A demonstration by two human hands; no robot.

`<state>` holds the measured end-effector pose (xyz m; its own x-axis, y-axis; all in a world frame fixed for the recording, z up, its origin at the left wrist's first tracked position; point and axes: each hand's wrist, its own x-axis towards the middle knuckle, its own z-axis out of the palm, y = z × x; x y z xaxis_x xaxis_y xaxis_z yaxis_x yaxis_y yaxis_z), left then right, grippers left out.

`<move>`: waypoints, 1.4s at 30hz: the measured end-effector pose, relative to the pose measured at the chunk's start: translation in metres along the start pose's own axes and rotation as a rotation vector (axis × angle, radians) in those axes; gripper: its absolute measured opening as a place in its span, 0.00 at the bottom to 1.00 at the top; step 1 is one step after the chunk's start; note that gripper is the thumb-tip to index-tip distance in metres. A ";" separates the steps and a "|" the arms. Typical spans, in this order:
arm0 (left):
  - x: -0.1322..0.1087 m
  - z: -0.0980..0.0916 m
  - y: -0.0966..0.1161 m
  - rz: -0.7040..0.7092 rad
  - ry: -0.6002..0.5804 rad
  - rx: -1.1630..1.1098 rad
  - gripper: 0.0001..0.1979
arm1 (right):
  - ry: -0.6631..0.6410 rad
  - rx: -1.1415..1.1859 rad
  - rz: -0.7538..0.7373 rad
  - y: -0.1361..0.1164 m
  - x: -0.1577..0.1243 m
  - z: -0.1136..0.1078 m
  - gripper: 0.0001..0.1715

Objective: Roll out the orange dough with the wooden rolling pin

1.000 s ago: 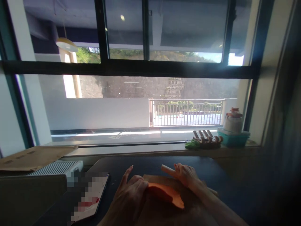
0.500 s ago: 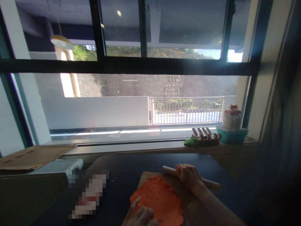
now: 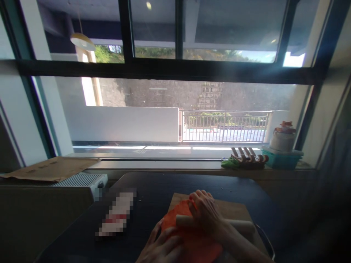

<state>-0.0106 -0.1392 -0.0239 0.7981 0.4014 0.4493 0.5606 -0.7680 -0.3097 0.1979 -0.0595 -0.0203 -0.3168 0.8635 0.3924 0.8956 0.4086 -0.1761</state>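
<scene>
A flattened sheet of orange dough (image 3: 199,243) lies on a wooden board (image 3: 233,208). Across it rests a pale rolling pin (image 3: 240,225), its left end over the dough and its right end over the board. My right hand (image 3: 208,210) lies across the middle of the pin, fingers stretched forward past it to the dough's far edge; the palm hides part of the pin. At the lower left, my left hand (image 3: 164,243) is on the dough's near left side, fingers apart and holding nothing. Its lower part is cut off by the frame.
A dark table (image 3: 153,186) carries the board, with a blurred-out item (image 3: 116,215) to the left. On the window sill stand a brown rack (image 3: 249,159), a green cloth-like item (image 3: 229,163) and a teal box (image 3: 282,157). Flat cardboard (image 3: 55,168) lies at left.
The rolling pin has come from the board's right side onto the dough, nearer to me. My right hand has moved left and its fingers have straightened. The view has shifted slightly.
</scene>
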 end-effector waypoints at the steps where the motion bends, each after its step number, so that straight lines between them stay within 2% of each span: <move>1: -0.001 0.005 -0.001 0.004 0.018 -0.003 0.11 | 0.000 0.001 0.019 -0.003 0.010 0.000 0.18; 6: -0.007 0.030 -0.010 0.024 0.117 -0.025 0.12 | -0.019 -0.081 0.194 0.001 0.053 0.000 0.19; 8: -0.007 0.033 -0.010 0.019 0.198 -0.020 0.09 | -0.015 -0.081 0.193 0.003 0.053 0.000 0.20; 11: -0.003 0.027 -0.003 -0.043 0.272 -0.012 0.06 | 0.040 -0.046 0.087 -0.003 0.033 -0.001 0.20; 14: 0.000 0.020 0.005 -0.102 0.253 -0.049 0.04 | -0.014 0.002 0.006 -0.009 0.010 -0.004 0.17; 16: 0.001 0.019 0.009 -0.128 0.257 -0.087 0.04 | -0.078 0.009 -0.022 -0.010 0.007 -0.005 0.17; 18: 0.002 0.020 0.011 -0.157 0.237 -0.121 0.04 | -0.096 -0.015 -0.018 -0.008 0.017 -0.004 0.18; 22: 0.001 0.022 0.011 -0.173 0.222 -0.140 0.05 | -0.090 -0.063 0.102 -0.001 0.049 0.001 0.21; 24: 0.000 0.020 0.010 -0.170 0.219 -0.133 0.06 | -0.098 -0.059 0.123 0.000 0.054 0.002 0.20; 26: -0.001 0.018 0.010 -0.169 0.205 -0.137 0.05 | -0.105 -0.049 0.105 -0.003 0.045 0.002 0.21; 31: 0.000 0.016 0.014 -0.216 0.157 -0.214 0.04 | -0.080 -0.006 0.072 -0.018 -0.002 -0.002 0.18; 33: 0.001 0.018 0.015 -0.230 0.158 -0.242 0.04 | -0.073 0.001 0.091 -0.020 -0.008 -0.002 0.17; 35: 0.002 0.020 0.015 -0.228 0.177 -0.253 0.04 | -0.106 0.010 0.118 -0.018 0.000 -0.001 0.18; 40: 0.002 0.022 0.012 -0.185 0.258 -0.217 0.07 | -0.148 0.014 0.157 -0.003 0.046 0.007 0.21; 42: 0.002 0.020 0.011 -0.176 0.262 -0.213 0.08 | -0.153 0.020 0.173 0.001 0.055 0.010 0.22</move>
<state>0.0014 -0.1370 -0.0438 0.5946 0.4168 0.6875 0.6040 -0.7960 -0.0398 0.1782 -0.0090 -0.0077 -0.2041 0.9554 0.2133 0.9349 0.2548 -0.2472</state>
